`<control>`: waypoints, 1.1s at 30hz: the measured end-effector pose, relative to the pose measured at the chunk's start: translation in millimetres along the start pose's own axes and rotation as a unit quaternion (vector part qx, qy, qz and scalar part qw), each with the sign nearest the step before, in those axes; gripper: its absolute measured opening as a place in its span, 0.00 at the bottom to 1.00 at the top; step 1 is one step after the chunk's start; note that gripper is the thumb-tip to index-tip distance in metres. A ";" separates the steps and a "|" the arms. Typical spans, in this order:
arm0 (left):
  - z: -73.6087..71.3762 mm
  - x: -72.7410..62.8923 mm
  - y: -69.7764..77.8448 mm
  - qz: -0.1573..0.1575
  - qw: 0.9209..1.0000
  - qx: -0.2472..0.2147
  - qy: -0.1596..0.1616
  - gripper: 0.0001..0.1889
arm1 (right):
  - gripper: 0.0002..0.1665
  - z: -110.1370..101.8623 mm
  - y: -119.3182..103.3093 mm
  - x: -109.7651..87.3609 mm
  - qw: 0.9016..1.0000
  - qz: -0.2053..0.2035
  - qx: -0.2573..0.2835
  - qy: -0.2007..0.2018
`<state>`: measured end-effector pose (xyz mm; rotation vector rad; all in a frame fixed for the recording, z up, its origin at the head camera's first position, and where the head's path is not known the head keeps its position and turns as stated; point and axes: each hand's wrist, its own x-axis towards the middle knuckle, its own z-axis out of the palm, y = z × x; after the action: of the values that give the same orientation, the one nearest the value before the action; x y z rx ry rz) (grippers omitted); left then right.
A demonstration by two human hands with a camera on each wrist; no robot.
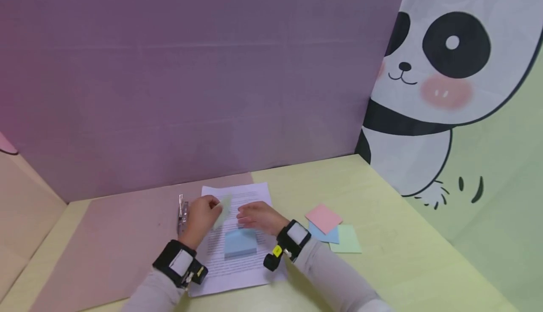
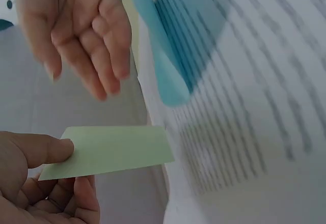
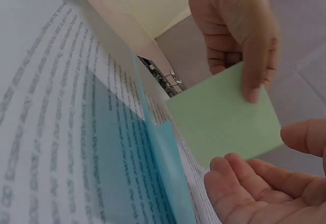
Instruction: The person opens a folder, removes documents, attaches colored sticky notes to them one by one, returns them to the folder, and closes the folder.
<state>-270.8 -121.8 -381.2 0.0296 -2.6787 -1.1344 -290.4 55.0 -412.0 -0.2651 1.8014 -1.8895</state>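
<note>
My left hand [image 1: 202,217] pinches a pale green sticky note [image 3: 224,117] by one edge, thumb on one face and fingers behind. The note is held above a printed sheet of paper [image 1: 231,274]. My right hand [image 1: 259,217] is just right of it, palm turned toward the note and fingers relaxed. In the left wrist view a gap separates the right fingers [image 2: 97,56] from the note. A blue sticky note [image 1: 240,243] lies on the printed text below both hands. One edge of it lifts off the page, as both wrist views show.
To the right on the pale table [image 1: 403,265], a pink note [image 1: 324,217] overlaps a blue note [image 1: 318,234] and a green note [image 1: 349,240]. A shiny metal object [image 1: 182,213] lies left of the sheet, on a pinkish mat [image 1: 106,246]. A purple panel [image 1: 191,76] rises behind.
</note>
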 end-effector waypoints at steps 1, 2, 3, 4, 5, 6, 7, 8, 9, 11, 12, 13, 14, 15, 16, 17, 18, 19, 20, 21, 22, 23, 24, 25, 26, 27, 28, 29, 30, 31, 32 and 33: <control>1.7 -1.0 3.7 0.011 1.000 0.000 -0.002 0.05 | 0.20 1.8 -0.6 1.6 1.000 -0.002 0.004 0.004; 3.4 -1.9 7.3 0.021 1.000 0.000 -0.003 0.04 | 0.19 3.5 -1.2 2.9 1.000 -0.001 0.010 0.009; 5.3 -2.7 10.5 0.028 1.000 -0.003 -0.006 0.04 | 0.19 5.0 -1.8 3.8 1.000 -0.001 0.014 0.014; 7.3 -3.4 13.5 0.037 0.999 -0.005 -0.008 0.03 | 0.19 6.3 -2.5 4.4 1.000 -0.002 0.017 0.019; 9.1 -4.1 16.0 0.045 0.999 -0.007 -0.013 0.03 | 0.18 7.3 -2.9 4.8 0.999 -0.005 0.022 0.023; 10.6 -4.9 18.6 0.053 0.998 -0.009 -0.017 0.03 | 0.19 8.0 -3.3 5.0 0.999 -0.010 0.026 0.027; 12.1 -5.5 20.7 0.060 0.998 -0.010 -0.020 0.03 | 0.19 8.6 -3.6 5.1 0.999 -0.013 0.030 0.031; 13.4 -6.0 22.3 0.067 0.997 -0.011 -0.022 0.03 | 0.19 8.9 -3.8 5.2 0.999 -0.018 0.035 0.035; 14.6 -6.6 23.8 0.073 0.997 -0.015 -0.025 0.03 | 0.19 9.0 -3.8 5.3 0.998 -0.026 0.039 0.036; 16.2 -7.6 26.0 0.080 0.996 -0.017 -0.026 0.04 | 0.20 8.8 -3.9 5.9 0.997 -0.037 0.054 0.040; 16.6 -8.1 26.8 0.084 0.996 -0.017 -0.025 0.05 | 0.20 8.6 -4.1 6.1 0.997 -0.042 0.061 0.040; 17.4 -8.6 27.2 0.083 0.996 -0.019 -0.028 0.05 | 0.20 8.5 -4.2 6.3 0.996 -0.046 0.069 0.039; 18.0 -9.0 27.3 0.083 0.996 -0.020 -0.032 0.05 | 0.21 8.3 -4.7 6.3 0.995 -0.047 0.077 0.040; 18.8 -9.5 27.3 0.079 0.996 -0.021 -0.037 0.06 | 0.21 8.2 -5.2 6.2 0.994 -0.047 0.085 0.040; 19.4 -9.8 27.1 0.076 0.996 -0.021 -0.044 0.06 | 0.21 8.1 -5.8 5.9 0.994 -0.047 0.091 0.041; 20.1 -10.1 26.5 0.074 0.996 -0.022 -0.051 0.06 | 0.20 8.0 -6.1 5.8 0.994 -0.047 0.094 0.043; 20.6 -10.5 26.1 0.072 0.995 -0.024 -0.059 0.07 | 0.19 7.9 -6.5 5.5 0.993 -0.046 0.092 0.049; 21.1 -10.8 25.5 0.069 0.995 -0.025 -0.064 0.08 | 0.17 7.7 -6.5 5.5 0.994 -0.045 0.087 0.058; 21.4 -11.0 24.4 0.074 0.995 -0.025 -0.065 0.09 | 0.15 7.5 -6.5 5.8 0.993 -0.040 0.083 0.067; 21.4 -11.1 23.4 0.075 0.995 -0.026 -0.065 0.10 | 0.13 7.2 -6.1 6.3 0.993 -0.036 0.076 0.077; 21.2 -10.8 22.3 0.080 0.995 -0.026 -0.061 0.10 | 0.11 6.9 -5.4 7.1 0.993 -0.031 0.070 0.087; 21.0 -10.3 20.9 0.085 0.995 -0.027 -0.055 0.10 | 0.09 6.6 -4.5 7.8 0.993 -0.028 0.065 0.097; 20.6 -9.8 19.6 0.089 0.994 -0.026 -0.049 0.10 | 0.08 6.4 -3.6 8.7 0.992 -0.024 0.063 0.105; 20.2 -8.7 17.8 0.095 0.994 -0.025 -0.042 0.10 | 0.07 6.0 -2.5 10.1 0.992 -0.021 0.065 0.110; 19.6 -7.5 16.4 0.097 0.994 -0.025 -0.038 0.10 | 0.07 5.7 -1.4 11.3 0.991 -0.019 0.066 0.115; 19.2 -6.0 14.8 0.094 0.995 -0.024 -0.037 0.10 | 0.08 5.3 -0.1 12.5 0.991 -0.021 0.064 0.119; 18.9 -4.6 12.9 0.093 0.995 -0.021 -0.035 0.10 | 0.09 4.8 1.4 13.8 0.990 -0.021 0.063 0.122; 18.7 -3.3 11.2 0.091 0.995 -0.017 -0.037 0.11 | 0.11 4.3 2.6 14.8 0.990 -0.023 0.059 0.125; 18.4 -2.2 9.5 0.090 0.995 -0.010 -0.041 0.11 | 0.12 3.5 3.8 16.0 0.990 -0.023 0.055 0.128; 18.2 -1.1 7.9 0.091 0.995 -0.003 -0.046 0.12 | 0.13 2.7 5.1 17.0 0.990 -0.025 0.048 0.130; 18.0 -0.2 6.4 0.091 0.994 0.007 -0.052 0.13 | 0.13 1.9 6.0 17.8 0.990 -0.025 0.041 0.132; 18.1 0.7 4.6 0.094 0.994 0.017 -0.057 0.13 | 0.14 1.1 6.9 18.6 0.990 -0.024 0.033 0.133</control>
<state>-275.1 -105.8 -390.0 -0.2829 -2.7305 -1.0609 -304.2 45.1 -422.4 -0.0337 1.9125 -2.0968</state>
